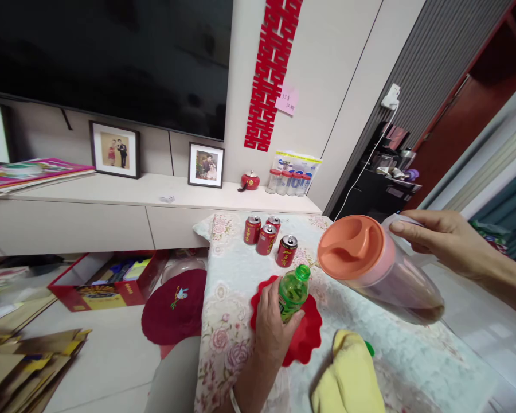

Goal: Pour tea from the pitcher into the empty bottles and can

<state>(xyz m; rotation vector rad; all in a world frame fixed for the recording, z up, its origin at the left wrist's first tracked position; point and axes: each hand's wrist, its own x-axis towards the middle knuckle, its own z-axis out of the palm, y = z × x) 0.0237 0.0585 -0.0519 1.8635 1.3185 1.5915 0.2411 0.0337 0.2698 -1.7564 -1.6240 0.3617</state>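
Observation:
My left hand (272, 321) is wrapped round a green plastic bottle (293, 291), which stands uncapped on a red scalloped plate (307, 338). In my right hand (447, 238) is the handle of a clear pitcher (404, 292) with an orange lid (352, 246). The pitcher is tilted, its lid toward the bottle, and a little brown liquid lies low inside. Its lid is apart from the bottle's mouth. A yellow cloth (348, 376) lies near the plate, with a green cap (370, 348) partly hidden behind it.
Several red drink cans (286, 252) stand at the back of the cloth-covered table (227, 287). Behind them, a white cabinet (176, 198) holds photo frames, jars and a red pot (250, 180). A maroon-covered stool (176, 307) and a red box (112, 287) are at the left.

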